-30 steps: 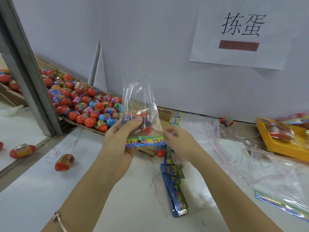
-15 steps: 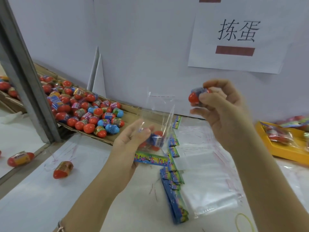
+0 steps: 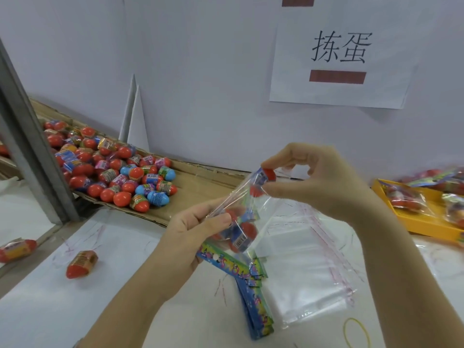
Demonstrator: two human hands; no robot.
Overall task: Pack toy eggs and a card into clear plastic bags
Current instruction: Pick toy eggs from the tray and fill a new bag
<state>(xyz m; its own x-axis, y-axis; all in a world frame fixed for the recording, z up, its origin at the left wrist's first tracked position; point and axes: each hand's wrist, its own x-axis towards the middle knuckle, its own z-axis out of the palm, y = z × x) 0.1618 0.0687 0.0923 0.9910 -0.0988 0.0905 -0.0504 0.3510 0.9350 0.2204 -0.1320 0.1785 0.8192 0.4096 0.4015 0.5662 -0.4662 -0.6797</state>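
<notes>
My left hand [image 3: 193,229] pinches a clear plastic bag [image 3: 238,209] by its side, above the table. Inside the bag lie red toy eggs [image 3: 244,233], and a colourful card [image 3: 226,263] shows along its bottom edge. My right hand [image 3: 316,182] holds one red toy egg [image 3: 266,175] with a blue wrapper at the bag's open mouth, fingertips around it. A pile of red and blue toy eggs [image 3: 113,172] lies on cardboard [image 3: 200,179] at the left.
A stack of clear bags [image 3: 306,267] and a stack of blue cards [image 3: 256,307] lie under my hands. A yellow tray [image 3: 421,222] with packed bags sits at the right. Loose eggs [image 3: 81,264] lie at the left beside a metal post [image 3: 30,146]. A yellow rubber band [image 3: 356,332] lies near the front.
My right hand has come down and left with the egg, from raised in the air to the bag's mouth. My left hand has tilted the bag toward it.
</notes>
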